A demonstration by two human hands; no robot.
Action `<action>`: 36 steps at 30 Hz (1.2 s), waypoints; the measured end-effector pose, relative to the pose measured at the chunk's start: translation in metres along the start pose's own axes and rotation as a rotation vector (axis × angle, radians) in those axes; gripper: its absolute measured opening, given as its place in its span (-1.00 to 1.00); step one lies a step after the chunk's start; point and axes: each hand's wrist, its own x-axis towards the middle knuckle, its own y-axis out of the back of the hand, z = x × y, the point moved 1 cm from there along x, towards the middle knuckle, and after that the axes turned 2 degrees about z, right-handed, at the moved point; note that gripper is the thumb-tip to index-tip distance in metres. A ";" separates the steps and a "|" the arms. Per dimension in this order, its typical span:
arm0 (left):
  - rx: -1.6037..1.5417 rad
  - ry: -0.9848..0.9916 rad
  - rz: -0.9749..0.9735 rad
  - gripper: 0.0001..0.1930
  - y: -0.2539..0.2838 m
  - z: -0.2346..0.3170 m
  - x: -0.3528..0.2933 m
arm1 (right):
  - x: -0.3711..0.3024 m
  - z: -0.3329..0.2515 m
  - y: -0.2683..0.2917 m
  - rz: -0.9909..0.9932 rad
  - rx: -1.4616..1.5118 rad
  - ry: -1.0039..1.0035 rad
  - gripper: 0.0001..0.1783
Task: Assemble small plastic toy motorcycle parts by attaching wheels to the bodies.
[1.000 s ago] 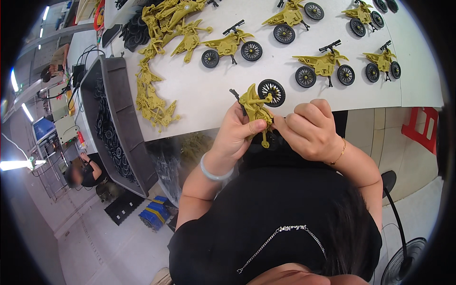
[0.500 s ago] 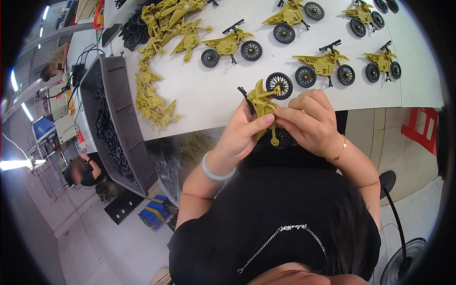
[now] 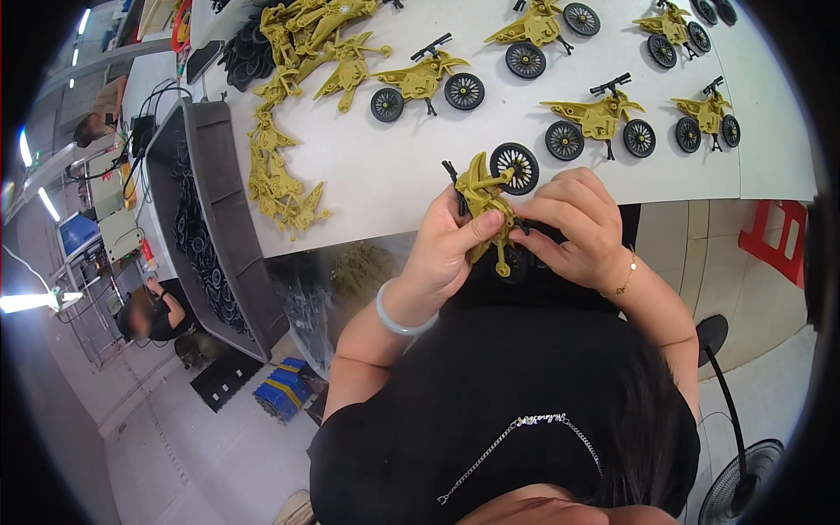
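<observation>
My left hand (image 3: 444,241) is closed around an olive-yellow toy motorbike (image 3: 477,188), thumb pressed on its body, above my lap at the table's near edge. The bike has black handlebars (image 3: 451,175) by my left fingers and a black spoked wheel (image 3: 514,168) at its far end. A second, dark wheel under its near end is partly hidden. My right hand (image 3: 577,223) is at the bike's right side, thumb and forefinger bent around a small black kickstand (image 3: 522,228) that sticks out from the body. Part of that piece is covered by the fingers.
Several toy motorbikes (image 3: 597,121) stand on the white table (image 3: 385,175). Loose yellow bodies (image 3: 284,197) lie in a heap at the left, beside black parts (image 3: 249,57). A grey bin (image 3: 232,210) of black parts stands left of the table. A red stool (image 3: 777,241) is at the right.
My right thumb and forefinger have parted slightly and shifted, so the small black kickstand now shows between them. The bike has tilted a little in my left hand.
</observation>
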 end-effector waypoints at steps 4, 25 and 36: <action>-0.017 0.024 -0.147 -0.65 0.004 0.002 -0.002 | -0.004 -0.001 0.004 -0.015 -0.095 0.161 -0.68; 1.179 -0.572 -0.082 -0.66 -0.013 0.003 -0.002 | 0.008 0.001 0.014 -0.189 0.375 -0.416 -0.80; 1.165 -0.493 -0.169 -0.64 -0.012 0.011 0.002 | 0.011 -0.002 0.018 -0.184 0.339 -0.470 -0.83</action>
